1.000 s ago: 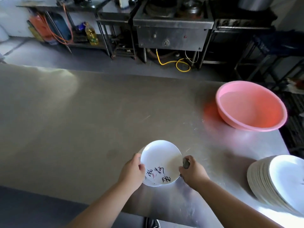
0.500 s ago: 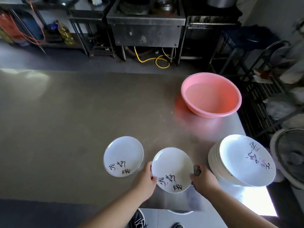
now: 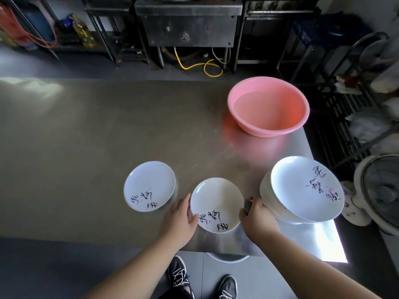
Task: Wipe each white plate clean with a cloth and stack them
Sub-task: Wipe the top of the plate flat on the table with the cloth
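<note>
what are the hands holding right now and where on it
Both hold the middle plate by its rim: the left hand on the left edge, the right hand on the right edge, which also grips a dark cloth.

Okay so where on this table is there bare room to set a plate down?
Free: the wide steel table left of the lone plate, and behind it toward the pink basin. Crowded: the near right, with the held plate, both hands and the tall stack.
</note>
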A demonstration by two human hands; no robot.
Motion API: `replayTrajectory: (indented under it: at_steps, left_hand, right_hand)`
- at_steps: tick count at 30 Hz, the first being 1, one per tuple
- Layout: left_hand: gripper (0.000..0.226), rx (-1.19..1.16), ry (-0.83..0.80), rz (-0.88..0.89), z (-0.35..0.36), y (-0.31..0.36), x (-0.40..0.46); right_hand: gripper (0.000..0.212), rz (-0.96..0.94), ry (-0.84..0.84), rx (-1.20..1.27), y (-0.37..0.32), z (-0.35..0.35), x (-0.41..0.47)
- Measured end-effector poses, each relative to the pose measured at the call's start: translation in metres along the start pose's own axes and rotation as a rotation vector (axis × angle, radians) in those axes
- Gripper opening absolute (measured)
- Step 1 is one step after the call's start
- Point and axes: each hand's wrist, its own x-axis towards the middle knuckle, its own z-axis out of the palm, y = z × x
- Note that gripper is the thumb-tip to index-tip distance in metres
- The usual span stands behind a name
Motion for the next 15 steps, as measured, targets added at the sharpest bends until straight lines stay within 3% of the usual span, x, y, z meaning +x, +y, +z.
replayTrajectory:
  at_steps: [3, 9, 11, 15]
  left_hand:
    - [0.082, 0.211, 0.082, 0.185, 0.002, -0.004, -0.008]
    - [0.086, 0.385, 0.014, 0.238, 0.013, -0.009, -0.012]
    - [0.086, 0.398, 0.032, 0.261, 0.015, -0.010, -0.013]
    - [0.087, 0.400, 0.051, 0.270, 0.020, -0.012, -0.012]
  right_hand:
    - [0.027, -0.178, 0.061, -0.114, -0.018, 0.002, 0.004]
    - [0.067, -0.566, -0.169, -0.546, -0.028, 0.029, 0.013]
    - [0.076, -0.619, -0.217, -0.660, -0.020, 0.041, 0.009]
    - [0.095, -0.595, -0.306, -0.641, -0.012, 0.050, 0.009]
